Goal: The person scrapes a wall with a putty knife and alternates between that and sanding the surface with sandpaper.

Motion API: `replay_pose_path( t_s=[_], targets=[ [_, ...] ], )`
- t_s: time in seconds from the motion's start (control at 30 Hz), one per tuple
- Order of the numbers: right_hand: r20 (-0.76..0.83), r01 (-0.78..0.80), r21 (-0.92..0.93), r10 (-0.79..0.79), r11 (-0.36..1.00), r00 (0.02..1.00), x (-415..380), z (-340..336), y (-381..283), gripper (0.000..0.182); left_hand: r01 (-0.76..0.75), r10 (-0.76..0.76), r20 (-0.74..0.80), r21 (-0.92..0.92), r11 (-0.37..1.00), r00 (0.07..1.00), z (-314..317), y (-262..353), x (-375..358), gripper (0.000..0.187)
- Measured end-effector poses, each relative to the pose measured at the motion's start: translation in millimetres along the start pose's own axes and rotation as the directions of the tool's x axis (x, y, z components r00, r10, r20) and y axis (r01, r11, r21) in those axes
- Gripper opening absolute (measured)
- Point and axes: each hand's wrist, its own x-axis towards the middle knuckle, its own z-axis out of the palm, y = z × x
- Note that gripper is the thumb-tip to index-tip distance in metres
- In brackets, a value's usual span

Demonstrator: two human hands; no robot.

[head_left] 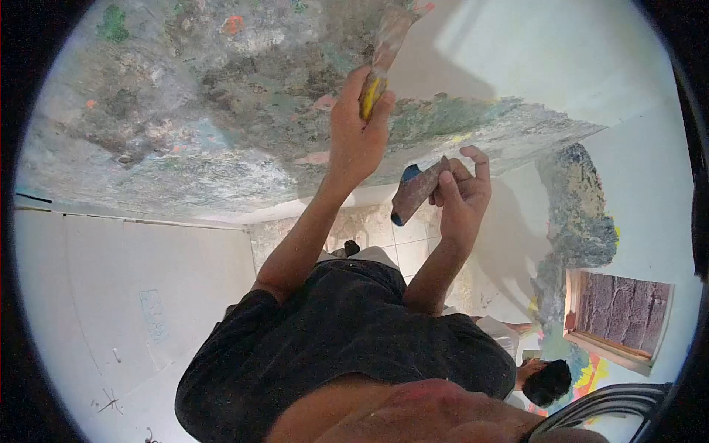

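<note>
My left hand point(357, 129) is wrapped round the yellow-and-dark handle of a putty knife point(391, 46). Its blade points up over the wall point(258, 88), overlapping the border between smooth white filler point(473, 44) and rough, patchy grey-green surface. Lower and to the right, my right hand point(465, 196) pinches a flat, grey-smeared plate point(419, 193) with blue showing at its far corners, between thumb and fingers. One finger of that hand sticks out away from the plate. The plate is held tilted, in front of the wall's lower part.
At the right a wood-framed opening point(570, 310) shows brickwork behind it. Close by is another person point(546, 382), dark hair visible, low beside the wall. A pale panel wall point(148, 288) stands at left. Floor tiles point(412, 255) show below my arms. Cables point(613, 406) curve across the lower right.
</note>
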Motion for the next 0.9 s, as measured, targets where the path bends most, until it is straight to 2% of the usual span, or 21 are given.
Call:
replay_pose_path(
  t_s=[0.17,0.27,0.43,0.6,0.7,0.8,0.9],
  targets=[
    [-0.040,-0.015,0.001,0.015,1.000,0.999,1.1,0.1,-0.4,0.041,0.018,-0.018,-0.021,0.002,1.000,1.000,-1.9,-0.7,-5.9,0.036],
    [0.000,-0.016,0.009,0.016,1.000,1.000,1.4,3.7,-2.0,0.039,-0.039,0.040,-0.010,0.042,0.998,0.999,-2.5,11.9,12.4,0.034],
    [0.044,-0.023,0.037,0.021,0.999,0.999,1.3,7.0,5.5,0.037,0.000,0.000,0.013,0.016,1.000,1.000,-6.1,6.9,1.5,0.032],
    [0.068,-0.023,0.038,0.021,0.999,0.997,5.3,10.3,11.7,0.037,-0.040,0.040,0.031,0.016,0.999,0.999,-4.5,13.7,13.8,0.030],
    [0.061,-0.032,0.028,0.031,0.999,0.998,3.4,15.1,7.6,0.037,-0.099,0.100,-0.009,0.048,0.994,0.995,-9.0,7.0,8.7,0.030],
    [0.065,-0.047,0.021,0.046,0.999,0.997,1.8,14.8,8.9,0.037,-0.041,0.039,0.022,0.069,0.997,0.999,-4.1,14.2,16.6,0.031],
    [0.051,-0.052,0.019,0.051,0.998,0.997,3.4,18.0,7.4,0.038,-0.013,0.013,0.004,0.006,1.000,1.000,-1.6,14.3,8.6,0.031]
  ],
)
